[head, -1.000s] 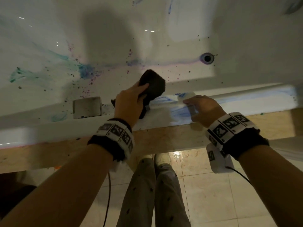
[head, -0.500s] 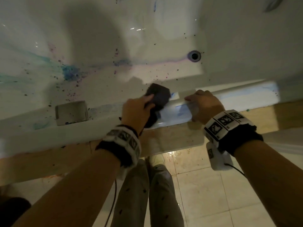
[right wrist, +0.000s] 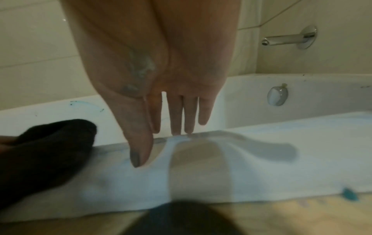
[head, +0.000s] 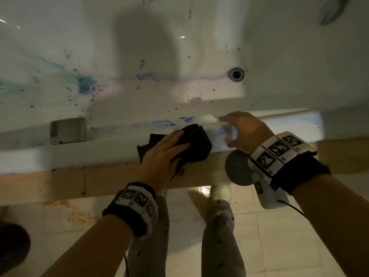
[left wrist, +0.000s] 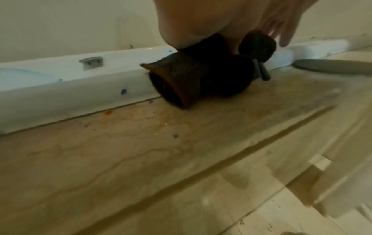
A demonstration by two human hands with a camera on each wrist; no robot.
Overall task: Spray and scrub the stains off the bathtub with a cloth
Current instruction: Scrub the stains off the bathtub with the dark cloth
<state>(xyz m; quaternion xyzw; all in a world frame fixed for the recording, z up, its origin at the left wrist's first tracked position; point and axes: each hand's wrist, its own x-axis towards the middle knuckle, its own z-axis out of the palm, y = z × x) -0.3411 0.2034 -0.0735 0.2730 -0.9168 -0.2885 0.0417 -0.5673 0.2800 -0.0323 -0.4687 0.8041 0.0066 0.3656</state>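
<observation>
A dark cloth [head: 198,145] lies bunched on the white bathtub's near rim [head: 60,156], draping over its outer edge. My left hand [head: 179,140] presses it flat from above with straight fingers; the left wrist view shows the cloth [left wrist: 197,79] under the palm [left wrist: 231,19]. Just right of the cloth, my right hand [head: 229,128] is empty and its straight fingertips [right wrist: 177,127] touch the rim [right wrist: 251,167]. Blue smears [head: 163,123] streak the rim beside the cloth. Blue-green stains [head: 85,84] and dark specks mark the tub floor. No spray bottle is visible.
The drain [head: 236,73] sits in the tub floor, and a chrome spout [right wrist: 289,39] and overflow cap [right wrist: 276,96] at the right end. A grey disc [head: 237,168] lies on the marble ledge [head: 60,182]. A recess [head: 67,130] notches the rim at left.
My left hand brought the cloth down from the tub's inner wall onto the rim's outer edge, and its fingers flattened over it. The right hand stayed on the rim.
</observation>
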